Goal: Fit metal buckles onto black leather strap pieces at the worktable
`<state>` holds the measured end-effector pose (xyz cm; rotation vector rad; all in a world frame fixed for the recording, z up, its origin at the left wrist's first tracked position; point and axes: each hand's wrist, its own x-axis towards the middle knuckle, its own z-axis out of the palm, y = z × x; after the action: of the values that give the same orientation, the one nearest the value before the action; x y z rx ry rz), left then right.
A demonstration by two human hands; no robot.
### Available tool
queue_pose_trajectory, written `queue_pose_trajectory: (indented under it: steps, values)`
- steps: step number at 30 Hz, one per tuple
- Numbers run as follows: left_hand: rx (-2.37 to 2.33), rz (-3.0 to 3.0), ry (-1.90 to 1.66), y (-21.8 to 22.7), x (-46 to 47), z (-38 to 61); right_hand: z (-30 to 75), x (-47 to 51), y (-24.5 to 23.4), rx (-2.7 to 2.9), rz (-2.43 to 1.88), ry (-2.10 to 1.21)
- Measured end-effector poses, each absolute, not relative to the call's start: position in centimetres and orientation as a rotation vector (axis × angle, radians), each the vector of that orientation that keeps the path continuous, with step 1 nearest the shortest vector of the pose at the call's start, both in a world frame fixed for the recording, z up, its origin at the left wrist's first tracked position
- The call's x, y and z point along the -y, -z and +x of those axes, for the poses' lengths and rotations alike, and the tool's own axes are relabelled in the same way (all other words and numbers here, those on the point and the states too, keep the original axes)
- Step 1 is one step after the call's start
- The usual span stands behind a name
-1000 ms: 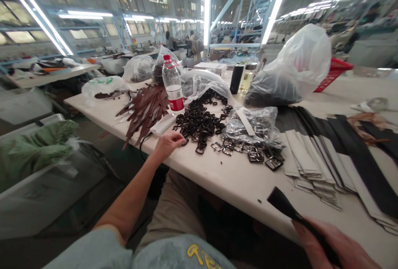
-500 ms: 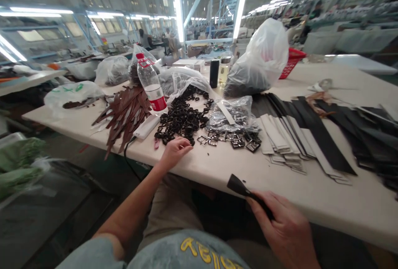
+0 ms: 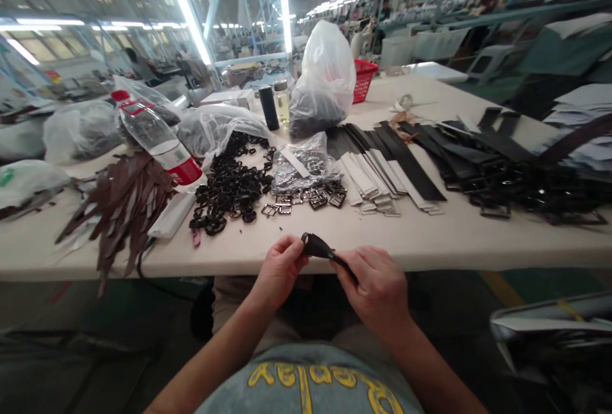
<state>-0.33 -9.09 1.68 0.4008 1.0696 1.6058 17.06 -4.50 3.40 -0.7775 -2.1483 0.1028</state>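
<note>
A black strap (image 3: pixel 319 249) is held over the near edge of the beige table (image 3: pixel 459 238) by both hands. My right hand (image 3: pixel 377 286) grips its lower part with fingers wrapped round it. My left hand (image 3: pixel 280 268) pinches the strap's free end; what else sits in that pinch I cannot make out. Just beyond lie a pile of black loops (image 3: pixel 229 187) and several metal buckles (image 3: pixel 306 197).
Brown strap pieces (image 3: pixel 119 200), a water bottle (image 3: pixel 157 143), a white power bank (image 3: pixel 172 215) and plastic bags (image 3: pixel 325 82) fill the left and back. Stacked black-and-white straps (image 3: pixel 382 171) and finished black belts (image 3: pixel 516 175) lie right. A red basket (image 3: pixel 364 79) stands behind.
My left hand left the black loop pile and came to the strap end. My right hand brought the strap left toward the middle. The view swung to the right.
</note>
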Motion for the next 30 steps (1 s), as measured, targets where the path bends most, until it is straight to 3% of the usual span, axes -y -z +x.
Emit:
queue_pose_trajectory:
  steps: [12,24,27,30]
  values:
    - [-1.121,0.544,-1.337,-1.5,9.4,-1.2,18.2,4.8,-2.8,2.256,-0.669,-0.155]
    - [-1.285,0.778,-1.323,0.0,10.0,1.2,18.0,5.1,-1.5,2.218,-0.816,-0.219]
    - [-1.387,0.844,-1.301,-0.8,9.8,0.7,18.6,4.9,-1.3,2.233,-0.911,-0.395]
    - [-1.366,0.89,-1.236,-1.2,9.7,0.6,18.9,4.6,-1.4,2.175,-1.021,-0.795]
